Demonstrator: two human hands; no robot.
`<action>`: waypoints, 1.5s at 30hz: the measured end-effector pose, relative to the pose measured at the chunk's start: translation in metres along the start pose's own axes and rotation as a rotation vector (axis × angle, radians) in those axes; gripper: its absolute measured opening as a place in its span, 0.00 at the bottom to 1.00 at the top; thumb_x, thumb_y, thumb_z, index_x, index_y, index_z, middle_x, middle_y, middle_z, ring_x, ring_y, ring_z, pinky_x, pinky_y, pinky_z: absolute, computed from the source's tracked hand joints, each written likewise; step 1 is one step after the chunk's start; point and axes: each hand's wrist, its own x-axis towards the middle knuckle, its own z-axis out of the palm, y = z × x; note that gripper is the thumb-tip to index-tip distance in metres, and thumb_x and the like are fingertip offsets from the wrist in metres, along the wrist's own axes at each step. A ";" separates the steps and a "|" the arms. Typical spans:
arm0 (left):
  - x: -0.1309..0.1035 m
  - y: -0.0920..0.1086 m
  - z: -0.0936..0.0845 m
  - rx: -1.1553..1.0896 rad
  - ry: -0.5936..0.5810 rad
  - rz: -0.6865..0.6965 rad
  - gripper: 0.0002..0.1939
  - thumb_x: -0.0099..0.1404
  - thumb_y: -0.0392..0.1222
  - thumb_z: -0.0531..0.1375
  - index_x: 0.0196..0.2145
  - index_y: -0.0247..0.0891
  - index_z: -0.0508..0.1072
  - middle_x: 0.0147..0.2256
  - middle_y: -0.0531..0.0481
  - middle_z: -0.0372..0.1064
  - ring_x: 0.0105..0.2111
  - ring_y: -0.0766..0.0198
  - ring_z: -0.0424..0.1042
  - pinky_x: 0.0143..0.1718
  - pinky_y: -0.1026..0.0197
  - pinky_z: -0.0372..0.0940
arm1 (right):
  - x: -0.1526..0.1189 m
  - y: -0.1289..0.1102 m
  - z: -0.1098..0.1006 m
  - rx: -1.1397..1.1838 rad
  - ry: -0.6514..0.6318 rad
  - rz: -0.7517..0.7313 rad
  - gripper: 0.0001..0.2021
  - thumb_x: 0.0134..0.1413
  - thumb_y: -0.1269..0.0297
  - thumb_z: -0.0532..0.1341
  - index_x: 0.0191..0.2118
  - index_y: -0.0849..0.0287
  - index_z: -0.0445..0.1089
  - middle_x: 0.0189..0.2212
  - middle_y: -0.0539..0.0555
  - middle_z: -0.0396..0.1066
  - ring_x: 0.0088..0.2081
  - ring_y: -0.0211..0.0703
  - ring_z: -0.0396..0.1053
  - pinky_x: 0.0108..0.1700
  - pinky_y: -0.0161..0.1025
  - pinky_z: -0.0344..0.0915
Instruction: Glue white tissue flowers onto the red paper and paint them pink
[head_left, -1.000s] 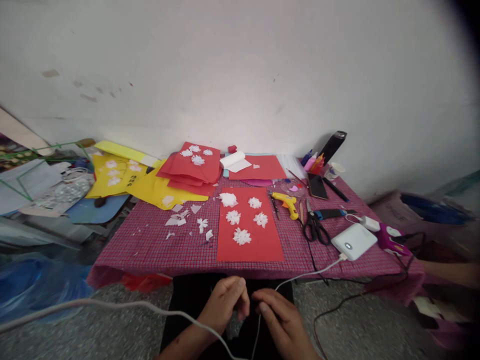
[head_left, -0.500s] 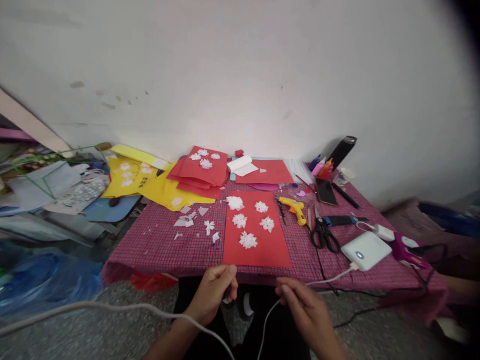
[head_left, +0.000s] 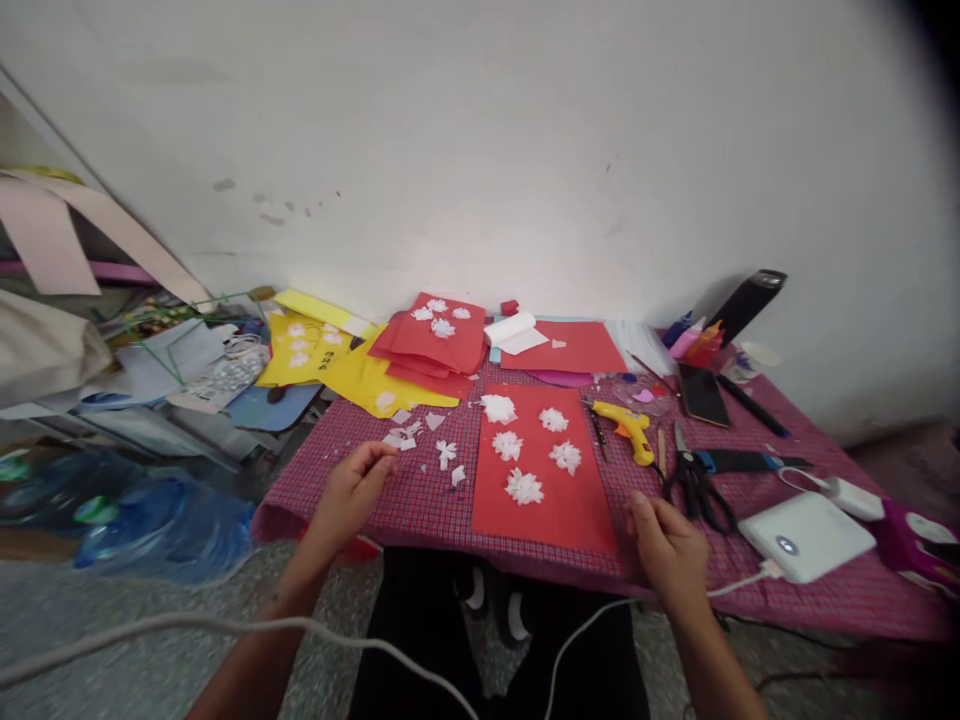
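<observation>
My left hand [head_left: 358, 492] hangs over the table's left front part, fingers curled and pressed together. Anything inside it is hidden. Just beyond its fingertips lie white paper scraps [head_left: 409, 432] and a small cut paper blossom [head_left: 445, 455]. A red paper sheet [head_left: 551, 515] lies between my hands, bearing several fluffy white paper flowers, such as this one [head_left: 524, 487]. By its lower right corner my right hand [head_left: 667, 548] is loosely closed, its inside out of sight. A white cable [head_left: 739, 585] runs past beneath it.
A yellow glue gun [head_left: 626, 428], black scissors [head_left: 701, 485] and a white power bank [head_left: 810, 540] lie on the right. Red sheets [head_left: 427, 345] with white flowers, yellow paper [head_left: 375, 375] and a white roll [head_left: 511, 330] sit behind. A thick pale cable [head_left: 225, 622] crosses the foreground.
My hands have moved apart and forward, from over my lap to the table's front edge: left towards the scraps, right beside the red sheet. The view has shifted slightly left.
</observation>
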 end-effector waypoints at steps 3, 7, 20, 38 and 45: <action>0.011 -0.006 -0.011 0.165 0.033 0.029 0.17 0.70 0.53 0.54 0.44 0.38 0.73 0.34 0.50 0.74 0.35 0.60 0.72 0.39 0.59 0.64 | -0.002 0.001 0.000 -0.041 -0.021 -0.008 0.24 0.64 0.45 0.59 0.23 0.57 0.68 0.19 0.50 0.67 0.22 0.40 0.63 0.26 0.36 0.60; 0.024 -0.014 -0.017 0.397 0.074 0.093 0.19 0.71 0.55 0.51 0.34 0.39 0.72 0.30 0.53 0.72 0.32 0.62 0.70 0.35 0.62 0.60 | -0.005 -0.005 0.000 -0.096 -0.042 -0.029 0.23 0.65 0.46 0.59 0.23 0.57 0.69 0.20 0.50 0.68 0.23 0.41 0.64 0.26 0.36 0.60; 0.040 -0.039 -0.013 0.570 0.006 0.258 0.18 0.65 0.43 0.58 0.52 0.39 0.72 0.48 0.44 0.75 0.46 0.54 0.73 0.49 0.53 0.65 | -0.005 0.004 0.001 -0.211 -0.105 -0.124 0.22 0.66 0.48 0.57 0.24 0.57 0.69 0.19 0.48 0.65 0.22 0.39 0.62 0.26 0.36 0.57; 0.000 -0.020 0.072 0.462 0.000 0.691 0.12 0.71 0.36 0.57 0.51 0.41 0.72 0.45 0.47 0.75 0.47 0.59 0.74 0.50 0.55 0.70 | -0.010 -0.011 0.007 -0.320 -0.129 -0.314 0.17 0.70 0.58 0.56 0.31 0.59 0.74 0.26 0.52 0.75 0.28 0.44 0.73 0.34 0.38 0.64; -0.031 -0.004 0.116 0.428 -0.098 0.851 0.16 0.70 0.30 0.58 0.54 0.39 0.72 0.49 0.44 0.75 0.50 0.60 0.73 0.55 0.54 0.68 | -0.008 -0.016 0.007 -0.378 -0.259 -0.327 0.11 0.70 0.62 0.56 0.40 0.58 0.75 0.35 0.55 0.78 0.36 0.47 0.76 0.40 0.42 0.68</action>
